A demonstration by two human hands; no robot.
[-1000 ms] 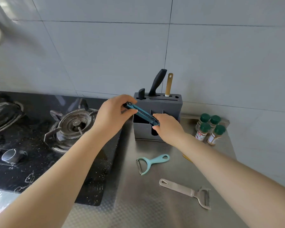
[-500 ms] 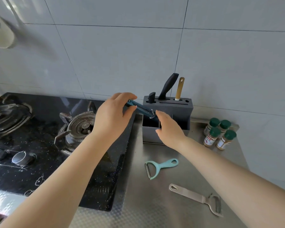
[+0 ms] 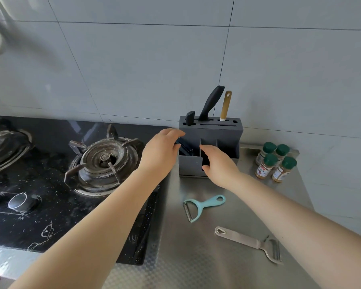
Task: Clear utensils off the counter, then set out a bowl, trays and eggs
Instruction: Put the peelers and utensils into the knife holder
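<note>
Burners of a black gas hob [image 3: 50, 184] fill the left side, the nearer ring [image 3: 104, 161] with its pan supports standing just left of the person's left hand [image 3: 161, 153]. That hand reaches in from the near left, forearm stretched across the hob's right edge, fingers curled round the handle of a dark blue utensil [image 3: 182, 147] whose lower end slants down into the leftmost front compartment of the grey utensil holder [image 3: 211, 149]. The holder stands at the far edge of the steel counter [image 3: 186, 257], against the tiled wall; knife handles [image 3: 211, 103] and a wooden-handled tool [image 3: 226, 105] stick up from the slots in its top. The right hand [image 3: 219, 165] comes in from the near right and hovers in front of the holder's middle compartments, fingers relaxed and slightly bent, holding nothing; whether the fingertips touch the holder's rim cannot be told. Nearer on the counter, under the right forearm, lies a light blue peeler [image 3: 202, 206], blade to the left. Further right and nearer lies a grey metal peeler [image 3: 248, 243], blade toward the right. Four spice jars [image 3: 276, 161] with green lids stand clustered at the far right, near the holder but apart from it.
</note>
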